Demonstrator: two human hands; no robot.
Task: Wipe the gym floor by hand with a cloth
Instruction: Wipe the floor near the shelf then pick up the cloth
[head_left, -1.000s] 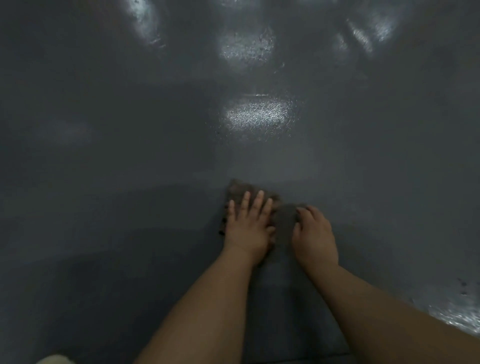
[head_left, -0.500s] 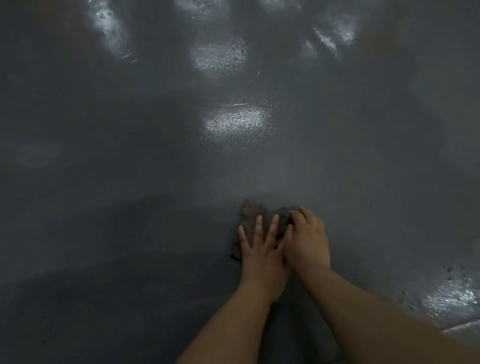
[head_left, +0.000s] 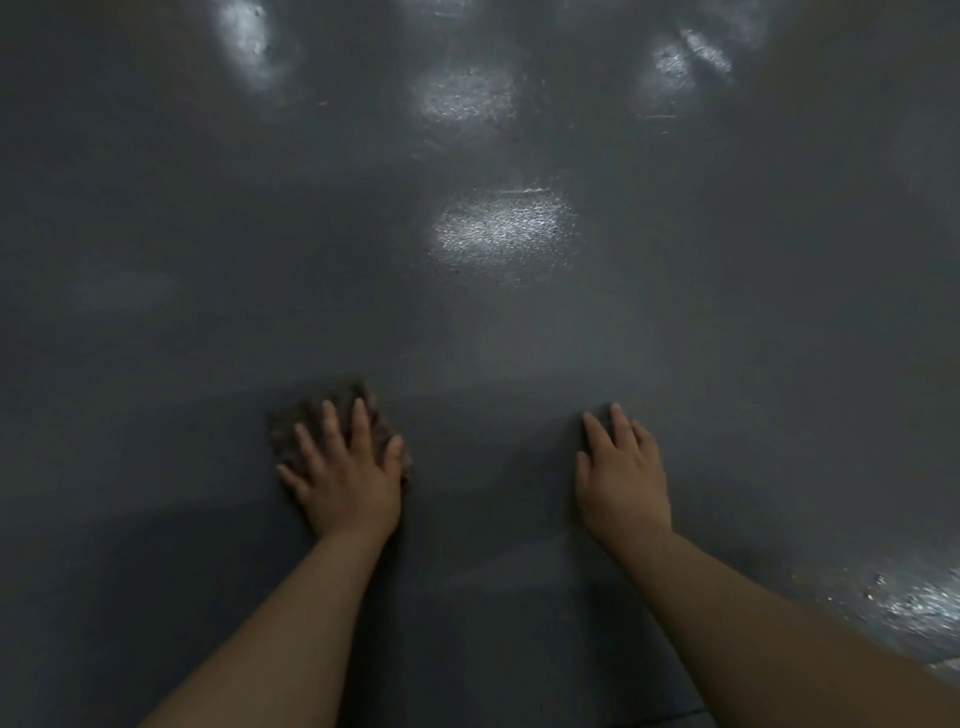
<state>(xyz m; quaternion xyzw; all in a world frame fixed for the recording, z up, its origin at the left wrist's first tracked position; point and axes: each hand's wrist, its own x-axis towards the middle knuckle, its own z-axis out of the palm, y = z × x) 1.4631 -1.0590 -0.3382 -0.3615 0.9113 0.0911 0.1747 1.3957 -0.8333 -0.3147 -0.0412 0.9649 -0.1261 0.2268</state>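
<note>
Left hand flat, fingers spread, pressing on brown cloth, no curl round it; right hand flat on bare floor, well apart from cloth, holding nothing; beyond, grey floor with bright light patches.

**Dim scene, glare patches on the floor**

Lighting is low. The grey floor carries bright speckled glare at centre, top and lower right. A dark shadow lies between the arms. Wide-angle bending shows toward the edges; detail is soft.
</note>
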